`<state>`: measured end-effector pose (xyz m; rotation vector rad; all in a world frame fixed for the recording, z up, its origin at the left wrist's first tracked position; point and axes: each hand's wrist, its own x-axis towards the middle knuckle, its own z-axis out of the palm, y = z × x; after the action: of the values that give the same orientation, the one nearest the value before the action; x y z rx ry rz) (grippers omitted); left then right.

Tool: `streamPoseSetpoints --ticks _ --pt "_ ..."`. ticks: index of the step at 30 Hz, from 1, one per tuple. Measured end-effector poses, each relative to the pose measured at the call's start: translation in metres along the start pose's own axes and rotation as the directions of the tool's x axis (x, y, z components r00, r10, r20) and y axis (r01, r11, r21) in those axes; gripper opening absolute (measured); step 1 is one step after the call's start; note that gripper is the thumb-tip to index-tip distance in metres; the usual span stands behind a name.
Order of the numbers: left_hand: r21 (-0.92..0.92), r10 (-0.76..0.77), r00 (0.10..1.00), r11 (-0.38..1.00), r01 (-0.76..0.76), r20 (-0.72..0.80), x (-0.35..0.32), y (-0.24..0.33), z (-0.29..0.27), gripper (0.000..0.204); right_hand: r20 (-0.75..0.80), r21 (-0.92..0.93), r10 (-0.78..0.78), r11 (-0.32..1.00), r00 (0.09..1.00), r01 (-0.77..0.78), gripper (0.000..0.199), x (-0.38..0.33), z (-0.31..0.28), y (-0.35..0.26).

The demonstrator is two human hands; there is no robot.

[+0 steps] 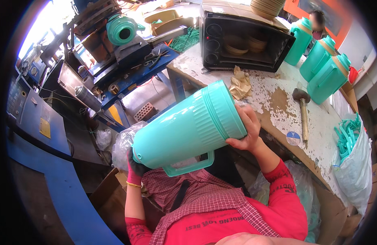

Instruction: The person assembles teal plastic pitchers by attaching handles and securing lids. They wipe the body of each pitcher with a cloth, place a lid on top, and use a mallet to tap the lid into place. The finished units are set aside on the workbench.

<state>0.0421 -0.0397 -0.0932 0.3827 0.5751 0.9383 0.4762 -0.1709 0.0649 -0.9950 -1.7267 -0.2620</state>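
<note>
Teal jug (188,126) dead centre, tipped on its side, handle down. Gloved left hand (135,167) gripping its narrow end at 7 o'clock, bare right hand (247,130) clamped on the wide end at 3. Hammer (303,110) on bench (274,102) at 2.

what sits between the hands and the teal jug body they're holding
Nothing visible does. The right hand grips the wide end of the teal jug body directly, and the gloved left hand cups its narrow end.
</note>
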Motion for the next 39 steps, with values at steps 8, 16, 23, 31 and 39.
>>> streamPoseSetpoints --ticks 8,16,23,31,39 --pt "0.068 0.332 0.905 0.930 -0.361 0.265 -0.026 0.003 0.012 0.050 -0.158 0.147 0.141 0.982 0.977 -0.118 0.084 -0.017 0.005 0.008" --pt "0.506 0.493 0.423 -0.041 -0.861 0.760 -0.080 0.030 0.103 0.060 0.400 0.485 0.845 0.134 0.356 -0.864 0.057 -0.003 -0.003 0.043" --pt "0.287 0.466 0.882 0.837 -0.465 0.069 -0.038 0.009 0.062 0.072 -0.162 0.249 0.338 0.923 0.927 -0.294 0.070 -0.026 0.012 0.023" --pt "0.610 0.723 0.183 -0.387 -0.692 0.666 -0.068 0.029 0.088 0.032 0.482 0.405 0.816 0.116 0.320 -0.907 0.053 -0.004 0.034 0.027" --pt "0.465 0.839 0.517 0.532 -0.708 -0.171 -0.022 0.037 0.108 0.044 -0.170 0.193 0.187 0.969 0.968 -0.153 0.085 -0.015 0.055 0.011"
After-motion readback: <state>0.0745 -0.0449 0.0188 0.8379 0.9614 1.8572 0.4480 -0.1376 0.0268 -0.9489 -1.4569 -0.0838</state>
